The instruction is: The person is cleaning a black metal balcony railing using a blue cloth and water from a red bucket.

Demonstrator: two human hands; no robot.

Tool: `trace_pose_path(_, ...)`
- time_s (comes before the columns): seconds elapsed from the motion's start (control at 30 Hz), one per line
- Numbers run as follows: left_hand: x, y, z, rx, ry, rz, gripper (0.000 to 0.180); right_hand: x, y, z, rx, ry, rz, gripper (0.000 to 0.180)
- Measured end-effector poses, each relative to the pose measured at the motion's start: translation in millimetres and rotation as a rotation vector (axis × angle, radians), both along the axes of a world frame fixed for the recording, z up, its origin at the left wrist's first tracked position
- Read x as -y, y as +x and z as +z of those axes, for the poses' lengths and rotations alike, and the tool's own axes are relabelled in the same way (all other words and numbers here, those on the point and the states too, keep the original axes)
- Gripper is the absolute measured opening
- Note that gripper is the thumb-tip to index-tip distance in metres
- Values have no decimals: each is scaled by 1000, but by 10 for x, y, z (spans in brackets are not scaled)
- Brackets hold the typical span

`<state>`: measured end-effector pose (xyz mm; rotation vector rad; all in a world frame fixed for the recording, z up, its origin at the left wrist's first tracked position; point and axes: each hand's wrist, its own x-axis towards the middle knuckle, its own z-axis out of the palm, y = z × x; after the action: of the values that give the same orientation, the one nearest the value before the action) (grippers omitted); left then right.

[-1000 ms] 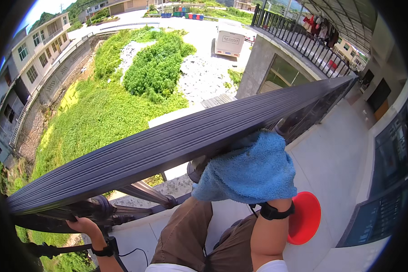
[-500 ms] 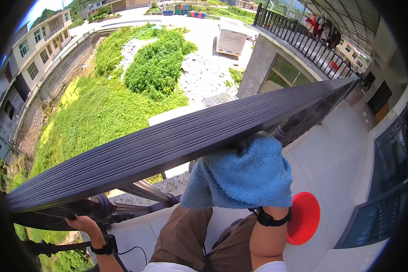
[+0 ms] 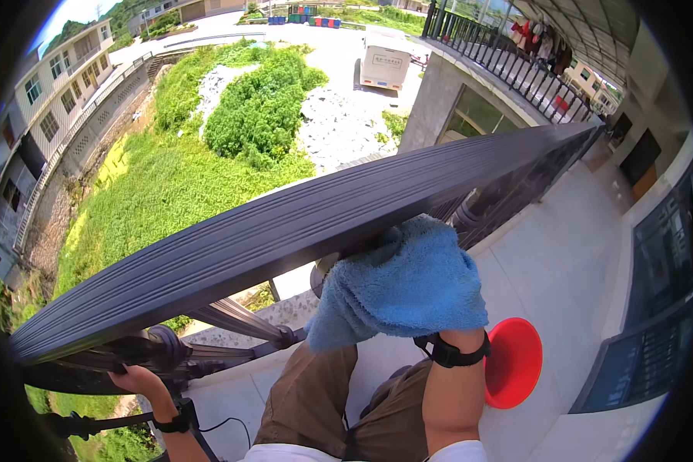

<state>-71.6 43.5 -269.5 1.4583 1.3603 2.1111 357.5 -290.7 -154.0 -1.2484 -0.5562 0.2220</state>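
A dark ribbed handrail [image 3: 285,235] runs diagonally from lower left to upper right. A blue terry cloth [image 3: 408,285] is draped over my right hand, which presses it to the near side and underside of the rail. The cloth hides my fingers; only the wrist and right forearm [image 3: 454,393] show, with a black strap around the wrist. At lower left, my left hand [image 3: 135,380] is closed around the dark metalwork below the rail. Its fingertips are partly hidden behind the bars.
A red plastic basin [image 3: 513,362] stands on the pale floor right of my right forearm. Dark turned balusters [image 3: 239,319] support the rail. Dark windows [image 3: 639,362] line the wall at right. Beyond the railing lie green shrubs [image 3: 258,108] and a parked white vehicle [image 3: 385,61].
My right hand and the cloth have shifted slightly left and up in view, along the rail's underside. The whole view has moved a little. My left hand keeps its hold.
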Motion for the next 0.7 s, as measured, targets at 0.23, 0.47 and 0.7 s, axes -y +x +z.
trace_pose_path(0.23, 47, 42, 116, 19, -19, -18, 20, 232, 36, 379, 183, -264, -105, 47)
trace_pose_path(0.47, 28, -77, 104, -6, -9, 30, 22, 23, 101, 116, 110, 7, 65, 42)
trace_pose_path(0.7, 53, 42, 103, 43, -36, 15, 23, 107, 11, 520, 186, -641, -156, 45)
